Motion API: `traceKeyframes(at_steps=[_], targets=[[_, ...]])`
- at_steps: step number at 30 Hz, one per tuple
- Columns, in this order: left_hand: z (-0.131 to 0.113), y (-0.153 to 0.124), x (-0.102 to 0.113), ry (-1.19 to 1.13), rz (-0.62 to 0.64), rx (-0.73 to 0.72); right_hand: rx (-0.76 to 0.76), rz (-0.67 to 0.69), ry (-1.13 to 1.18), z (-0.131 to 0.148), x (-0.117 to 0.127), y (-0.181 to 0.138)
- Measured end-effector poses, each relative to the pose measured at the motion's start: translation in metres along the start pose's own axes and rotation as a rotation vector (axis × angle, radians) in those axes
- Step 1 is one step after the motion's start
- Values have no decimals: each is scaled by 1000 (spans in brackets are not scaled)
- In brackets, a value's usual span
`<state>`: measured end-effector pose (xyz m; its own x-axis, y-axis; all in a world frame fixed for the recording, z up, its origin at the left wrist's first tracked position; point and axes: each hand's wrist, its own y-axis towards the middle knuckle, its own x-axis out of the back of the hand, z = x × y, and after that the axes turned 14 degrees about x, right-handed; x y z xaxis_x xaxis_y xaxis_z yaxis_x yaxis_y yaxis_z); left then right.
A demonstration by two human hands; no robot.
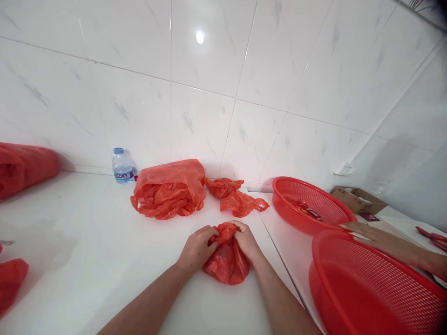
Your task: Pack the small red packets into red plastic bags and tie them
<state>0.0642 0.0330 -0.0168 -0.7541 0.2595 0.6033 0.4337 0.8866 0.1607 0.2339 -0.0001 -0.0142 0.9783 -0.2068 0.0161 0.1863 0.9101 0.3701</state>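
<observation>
A small filled red plastic bag (226, 263) lies on the white table (104, 260) right in front of me. My left hand (196, 249) and my right hand (246, 239) both pinch the bag's gathered top, fingers closed on the crumpled plastic. The bag's bulging lower part rests on the table between my wrists.
A large red bag stuffed with bags (169, 188) and two loose red bags (233, 195) lie by the tiled wall. A small water bottle (123, 166) stands at the back. Two red mesh basins (366, 288) sit on the right, where another person's hand (377, 238) reaches in. More red bags (24, 167) lie at the left.
</observation>
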Motion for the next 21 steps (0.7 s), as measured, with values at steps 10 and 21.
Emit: traceKeyframes(at_steps=[10, 21], targets=[[1, -9, 7, 67, -50, 45, 9, -332, 3, -24, 29, 8], [8, -52, 28, 155, 82, -186, 127, -479, -431, -28, 49, 7]])
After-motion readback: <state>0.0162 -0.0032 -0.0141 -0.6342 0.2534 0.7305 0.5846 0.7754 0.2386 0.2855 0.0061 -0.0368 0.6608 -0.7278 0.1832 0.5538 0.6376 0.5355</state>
